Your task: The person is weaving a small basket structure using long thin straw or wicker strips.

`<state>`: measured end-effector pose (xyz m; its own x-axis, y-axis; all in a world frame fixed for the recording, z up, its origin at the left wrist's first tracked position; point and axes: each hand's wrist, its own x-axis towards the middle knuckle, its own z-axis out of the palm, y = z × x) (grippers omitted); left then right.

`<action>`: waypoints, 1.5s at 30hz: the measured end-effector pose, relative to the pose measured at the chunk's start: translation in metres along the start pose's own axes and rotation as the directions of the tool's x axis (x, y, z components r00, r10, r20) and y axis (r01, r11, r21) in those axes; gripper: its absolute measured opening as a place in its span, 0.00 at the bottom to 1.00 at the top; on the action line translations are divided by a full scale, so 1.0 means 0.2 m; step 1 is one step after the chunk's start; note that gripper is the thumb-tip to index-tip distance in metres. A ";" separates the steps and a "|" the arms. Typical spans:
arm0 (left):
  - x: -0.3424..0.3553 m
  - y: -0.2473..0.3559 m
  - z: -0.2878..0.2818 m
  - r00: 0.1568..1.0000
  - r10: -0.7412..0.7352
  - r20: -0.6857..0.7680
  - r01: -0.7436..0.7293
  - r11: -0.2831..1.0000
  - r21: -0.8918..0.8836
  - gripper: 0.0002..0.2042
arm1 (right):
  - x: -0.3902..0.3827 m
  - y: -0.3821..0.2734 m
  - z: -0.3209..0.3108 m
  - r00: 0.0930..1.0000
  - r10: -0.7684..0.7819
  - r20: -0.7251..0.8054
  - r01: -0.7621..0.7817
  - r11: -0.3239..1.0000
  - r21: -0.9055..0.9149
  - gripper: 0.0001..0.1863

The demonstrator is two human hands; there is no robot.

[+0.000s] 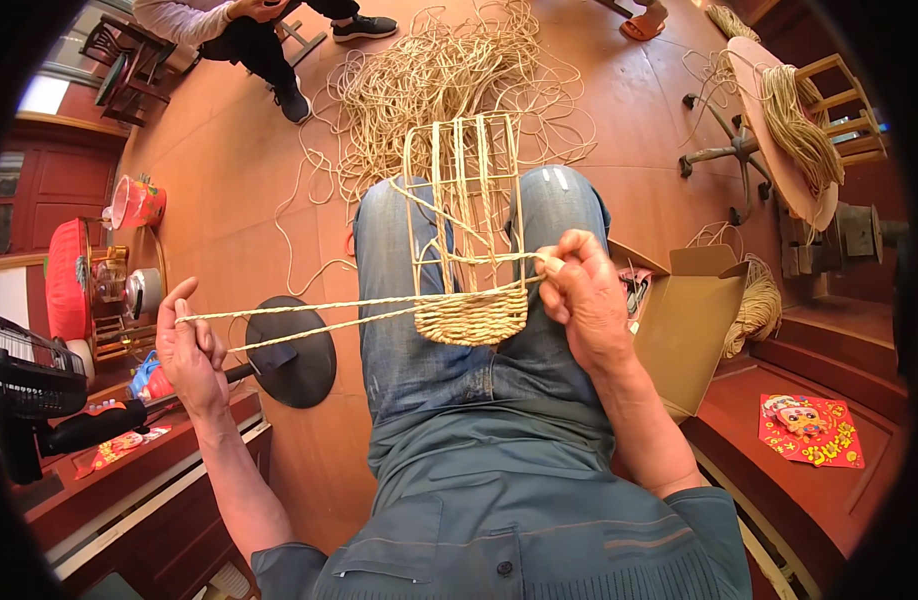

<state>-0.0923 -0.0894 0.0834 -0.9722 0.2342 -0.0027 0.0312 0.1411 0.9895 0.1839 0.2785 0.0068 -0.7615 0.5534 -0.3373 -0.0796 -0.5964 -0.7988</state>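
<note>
A wire frame (520, 190) lies across my thighs, its near end covered by a band of woven straw-coloured cord (471, 318). Several lengthwise strands run from the weave to the frame's far end. Out to the left, my left hand (191, 345) holds a doubled cord (319, 304) pulled taut from the weaving, its fingers closed around it. By the frame's right edge, my right hand (579, 290) pinches a cord (499, 259) that crosses the frame just beyond the woven band. Its thumb and forefinger are pressed together.
A large tangle of cord (429, 85) covers the floor ahead. An open cardboard box (687, 320) stands at my right, beside a cord coil (757, 308). A black fan (29, 365) and round base (293, 350) are at left. Another person's legs (269, 60) show at the far left.
</note>
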 end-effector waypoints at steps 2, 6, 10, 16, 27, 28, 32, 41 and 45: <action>0.01 -0.01 -0.01 0.999 0.033 0.002 -0.033 0.999 0.027 0.18 | -0.01 -0.02 -0.04 0.984 0.152 0.091 -0.167 0.968 0.187 0.09; 0.04 -0.01 -0.03 0.990 0.142 -0.018 -0.137 0.975 0.175 0.17 | 0.01 -0.10 -0.17 0.986 0.056 0.155 -0.121 0.886 0.447 0.07; 0.07 0.02 -0.10 0.936 0.344 -0.075 -0.274 0.845 0.460 0.16 | 0.09 -0.18 -0.25 0.952 -0.250 -0.178 0.199 0.944 -0.264 0.13; 0.12 0.25 -0.10 0.920 0.341 -0.196 -0.284 0.921 0.266 0.17 | -0.12 -0.16 0.08 0.839 -0.433 0.330 0.498 0.366 -0.786 0.10; 0.54 0.65 0.03 0.855 0.485 0.183 -0.493 0.649 0.579 0.22 | -0.06 0.04 -0.02 0.976 -0.212 -0.044 0.169 0.873 -0.458 0.05; 0.52 0.61 0.17 0.886 0.417 0.205 -0.457 0.707 0.539 0.27 | -0.07 0.03 -0.03 0.979 -0.186 -0.085 0.134 0.897 -0.422 0.06; 0.20 0.45 0.51 0.741 0.525 0.418 -0.655 0.432 0.620 0.27 | -0.07 0.04 0.00 0.982 -0.128 -0.140 0.062 0.913 -0.404 0.07; -0.39 0.03 1.00 0.803 0.260 0.536 -0.480 0.815 0.325 0.12 | -0.08 0.06 0.05 0.977 -0.145 -0.159 0.076 0.924 -0.375 0.16; -0.43 -0.01 1.10 0.750 0.297 0.591 -0.489 0.851 0.193 0.17 | -0.10 0.10 0.06 0.965 -0.200 -0.168 0.138 0.937 -0.322 0.17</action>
<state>0.0431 0.1009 0.0507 -0.5826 0.7861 0.2063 0.5466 0.1911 0.8153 0.1886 0.2482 0.0035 -0.6109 0.7514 -0.2495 0.0275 -0.2948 -0.9552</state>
